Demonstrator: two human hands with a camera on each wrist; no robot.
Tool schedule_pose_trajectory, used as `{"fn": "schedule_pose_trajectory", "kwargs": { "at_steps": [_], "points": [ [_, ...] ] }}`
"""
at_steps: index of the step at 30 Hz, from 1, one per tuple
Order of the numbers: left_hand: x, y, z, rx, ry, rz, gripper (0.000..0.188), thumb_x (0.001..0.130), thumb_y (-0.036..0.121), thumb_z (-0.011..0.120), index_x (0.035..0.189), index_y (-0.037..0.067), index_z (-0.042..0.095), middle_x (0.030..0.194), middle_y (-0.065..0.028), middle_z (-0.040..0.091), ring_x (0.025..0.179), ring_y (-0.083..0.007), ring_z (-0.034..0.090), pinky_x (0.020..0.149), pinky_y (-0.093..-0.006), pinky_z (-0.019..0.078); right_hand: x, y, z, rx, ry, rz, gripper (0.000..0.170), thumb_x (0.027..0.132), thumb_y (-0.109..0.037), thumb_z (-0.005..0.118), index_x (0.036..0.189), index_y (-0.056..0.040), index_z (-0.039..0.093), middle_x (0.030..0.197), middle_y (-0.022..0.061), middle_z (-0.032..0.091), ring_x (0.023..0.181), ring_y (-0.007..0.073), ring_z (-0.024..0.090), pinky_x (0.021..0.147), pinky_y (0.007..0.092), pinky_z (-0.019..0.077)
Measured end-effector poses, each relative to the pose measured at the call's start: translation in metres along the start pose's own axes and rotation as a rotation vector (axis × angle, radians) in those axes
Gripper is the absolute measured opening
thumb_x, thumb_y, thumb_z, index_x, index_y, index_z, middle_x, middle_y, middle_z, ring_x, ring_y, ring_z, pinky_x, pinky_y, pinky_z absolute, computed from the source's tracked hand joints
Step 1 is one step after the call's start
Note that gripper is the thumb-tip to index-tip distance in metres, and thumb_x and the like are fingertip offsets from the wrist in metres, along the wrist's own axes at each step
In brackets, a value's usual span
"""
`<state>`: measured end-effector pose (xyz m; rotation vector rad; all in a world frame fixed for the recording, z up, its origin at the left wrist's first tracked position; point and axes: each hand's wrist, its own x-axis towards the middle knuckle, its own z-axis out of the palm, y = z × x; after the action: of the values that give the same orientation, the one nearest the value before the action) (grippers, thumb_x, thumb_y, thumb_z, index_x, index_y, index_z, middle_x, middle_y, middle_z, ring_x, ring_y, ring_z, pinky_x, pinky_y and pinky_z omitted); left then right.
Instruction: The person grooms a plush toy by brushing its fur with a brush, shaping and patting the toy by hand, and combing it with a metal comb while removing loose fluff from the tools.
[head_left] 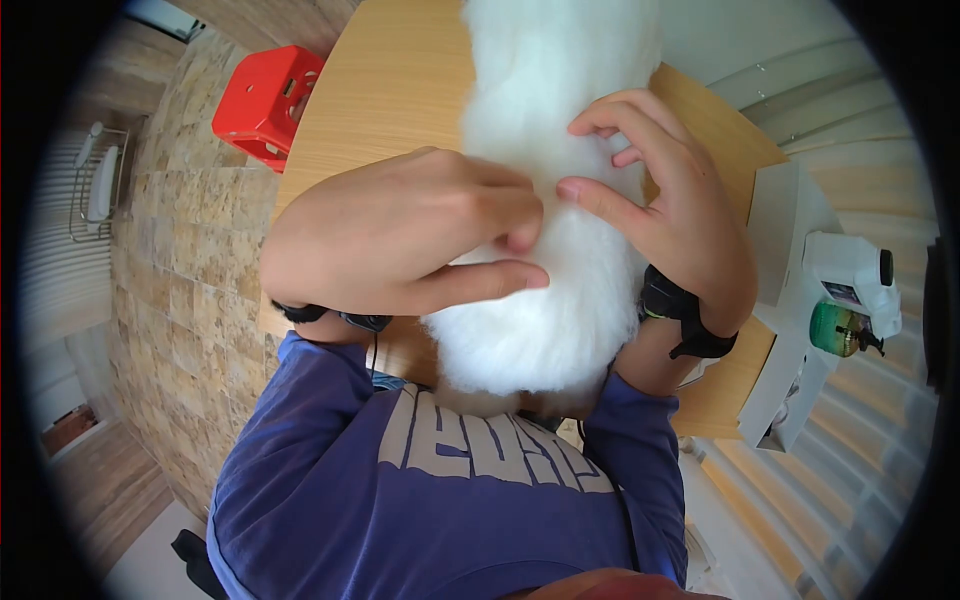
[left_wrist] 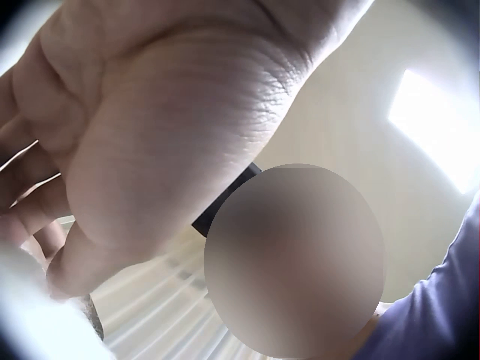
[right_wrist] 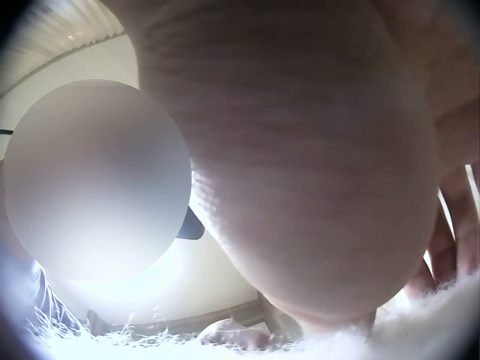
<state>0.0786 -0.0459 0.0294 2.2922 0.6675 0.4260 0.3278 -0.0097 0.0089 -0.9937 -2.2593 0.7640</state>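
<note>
A long, thick mass of white fluffy fibre (head_left: 540,330) runs from the far side of the table down to the person's front. The left hand (head_left: 420,225) lies over its left side, with bent fingers and the thumb held apart from them. In the left wrist view, the left thumb (left_wrist: 71,270) reaches the white fluff at the lower left. Across from it, the right hand (head_left: 670,185) rests at the right side of the fluff, fingers loosely curved and spread from the thumb. The right wrist view has the right fingers (right_wrist: 442,251) meeting the fluff. Some left fingertips are hidden.
Beneath the fluff is a light wooden table (head_left: 390,70). A red plastic stool (head_left: 262,105) stands beyond its left edge on the tiled floor. On the right, a white jug (head_left: 850,270) and a green bottle (head_left: 832,328) sit on a white ledge beside curtains.
</note>
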Motion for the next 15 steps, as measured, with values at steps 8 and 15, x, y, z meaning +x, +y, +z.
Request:
{"fn": "schedule_pose_trajectory", "kwargs": {
  "at_steps": [8,15],
  "points": [
    [0.021,0.0,0.005,-0.04,0.409,-0.046,0.023,0.093,0.017,0.075,0.103,-0.003,0.066,0.095,-0.0102,0.066,0.088,-0.0231,0.068,0.071,-0.0339,0.058,0.001,-0.002,-0.001,-0.014,-0.014,-0.02,0.032,0.088,-0.017,0.077,0.113,-0.0025,0.063,0.113,0.0096,0.062,0.1,0.0285,0.063,0.086,0.0368,0.054],
    [0.041,-0.031,0.001,0.147,0.715,-0.196,0.055,0.094,0.017,0.071,0.141,0.001,0.048,0.144,-0.024,0.047,0.122,-0.0392,0.057,0.102,-0.0423,0.0495,0.0,-0.002,-0.005,0.021,-0.03,-0.006,0.028,0.09,-0.014,0.074,0.112,-0.0021,0.063,0.113,0.0103,0.062,0.1,0.0287,0.063,0.087,0.0365,0.0542]
  ]
}}
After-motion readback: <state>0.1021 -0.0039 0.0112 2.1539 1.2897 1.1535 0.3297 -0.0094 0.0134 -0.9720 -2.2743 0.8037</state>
